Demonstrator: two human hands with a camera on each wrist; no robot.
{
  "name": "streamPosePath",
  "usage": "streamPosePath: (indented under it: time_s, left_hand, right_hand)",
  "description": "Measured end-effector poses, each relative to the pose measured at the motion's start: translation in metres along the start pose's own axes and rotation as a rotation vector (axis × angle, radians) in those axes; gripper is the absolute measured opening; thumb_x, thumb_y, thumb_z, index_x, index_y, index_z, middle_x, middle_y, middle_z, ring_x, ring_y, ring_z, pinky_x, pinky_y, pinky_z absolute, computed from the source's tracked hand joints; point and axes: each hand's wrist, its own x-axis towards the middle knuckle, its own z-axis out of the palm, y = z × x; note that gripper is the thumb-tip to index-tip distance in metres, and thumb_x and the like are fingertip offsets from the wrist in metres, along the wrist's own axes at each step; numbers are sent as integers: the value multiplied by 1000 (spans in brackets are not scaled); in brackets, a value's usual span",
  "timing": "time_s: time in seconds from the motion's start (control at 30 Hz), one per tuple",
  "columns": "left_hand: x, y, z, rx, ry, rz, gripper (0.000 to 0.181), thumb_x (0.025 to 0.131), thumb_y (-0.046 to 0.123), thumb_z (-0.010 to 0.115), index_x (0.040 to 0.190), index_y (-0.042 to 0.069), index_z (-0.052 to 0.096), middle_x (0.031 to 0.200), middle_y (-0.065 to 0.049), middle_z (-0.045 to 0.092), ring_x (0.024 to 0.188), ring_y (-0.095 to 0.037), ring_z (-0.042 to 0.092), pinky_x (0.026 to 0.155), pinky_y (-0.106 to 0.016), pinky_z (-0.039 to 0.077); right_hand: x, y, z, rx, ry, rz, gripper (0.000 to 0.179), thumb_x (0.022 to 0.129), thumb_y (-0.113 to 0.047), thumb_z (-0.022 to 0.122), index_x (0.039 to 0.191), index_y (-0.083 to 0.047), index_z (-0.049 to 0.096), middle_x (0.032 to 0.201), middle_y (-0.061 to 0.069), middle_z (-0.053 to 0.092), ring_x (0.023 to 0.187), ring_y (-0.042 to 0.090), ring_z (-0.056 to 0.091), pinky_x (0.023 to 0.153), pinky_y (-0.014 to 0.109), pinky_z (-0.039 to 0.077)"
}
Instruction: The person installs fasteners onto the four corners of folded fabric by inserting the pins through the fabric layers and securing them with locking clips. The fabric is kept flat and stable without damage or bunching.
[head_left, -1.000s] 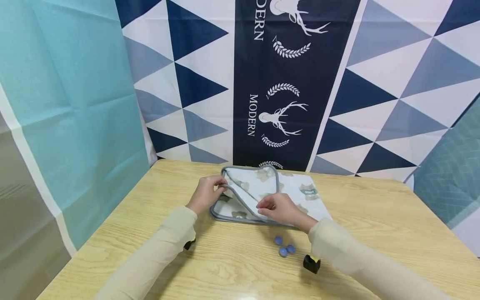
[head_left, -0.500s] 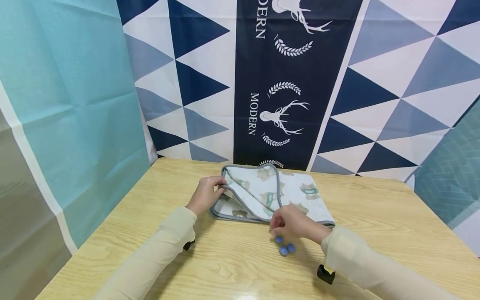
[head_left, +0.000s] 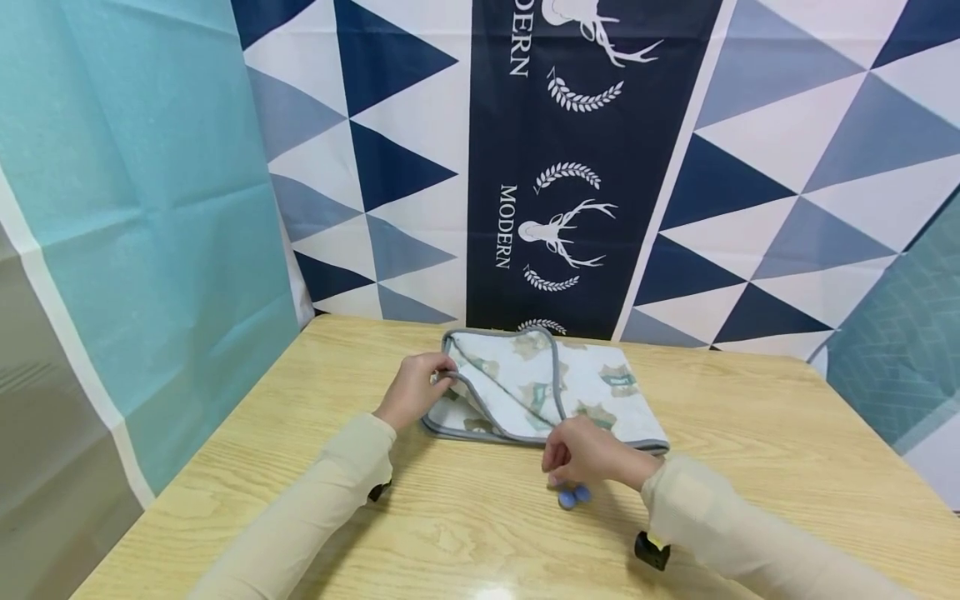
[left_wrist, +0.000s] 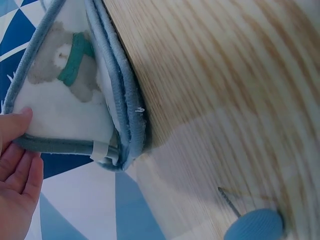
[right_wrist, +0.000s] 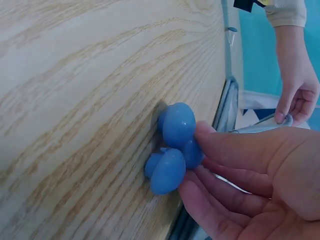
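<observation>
A folded white blanket with bear prints and grey binding lies on the table. My left hand pinches the raised edge of its top layer; the left wrist view shows thumb and fingers on the blanket's corner. Below the front edge, my right hand has thumb and fingertips around one blue mushroom-shaped pin, mostly hidden from the head camera. Two similar pins, one upper and one lower, lie right beside it on the wood.
Another blue round cap lies on the table in the left wrist view, a thin dark needle extending from it. The wooden table meets a patterned cloth backdrop behind the blanket. A teal cloth hangs at the left.
My right hand has left the blanket's raised layer and moved right and nearer, down to the blue pins, covering one of them. My left hand keeps hold of the edge.
</observation>
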Motion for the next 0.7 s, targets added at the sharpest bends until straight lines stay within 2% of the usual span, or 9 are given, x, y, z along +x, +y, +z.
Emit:
streamPosePath:
  time_s: [0.2, 0.4, 0.7]
  left_hand:
    - [-1, 1, 1, -9, -3, -5, 8, 84, -1, 69, 85, 7, 68, 88, -8, 72, 82, -18, 65, 76, -42, 57]
    - [-3, 1, 1, 19, -17, 10, 7, 85, 2, 69, 87, 9, 70, 89, -5, 72, 79, -14, 64, 74, -36, 57]
    - [0, 1, 4, 34, -24, 31, 8, 84, 1, 70, 91, 5, 72, 93, -10, 72, 87, -22, 68, 79, -40, 57]
  right_hand:
    - [5, -3, -1, -17, 16, -55, 4, 78, -7, 77, 78, -9, 73, 73, -1, 72, 64, -3, 58, 58, 14, 49]
    - [16, -8, -2, -32, 81, -39, 5, 77, -4, 75, 76, -8, 73, 70, -2, 71, 63, -5, 56, 58, 14, 48]
    - [34, -10, -8, -55, 158, -53, 4, 76, -2, 74, 79, -4, 74, 72, 2, 73, 66, 1, 62, 61, 13, 50]
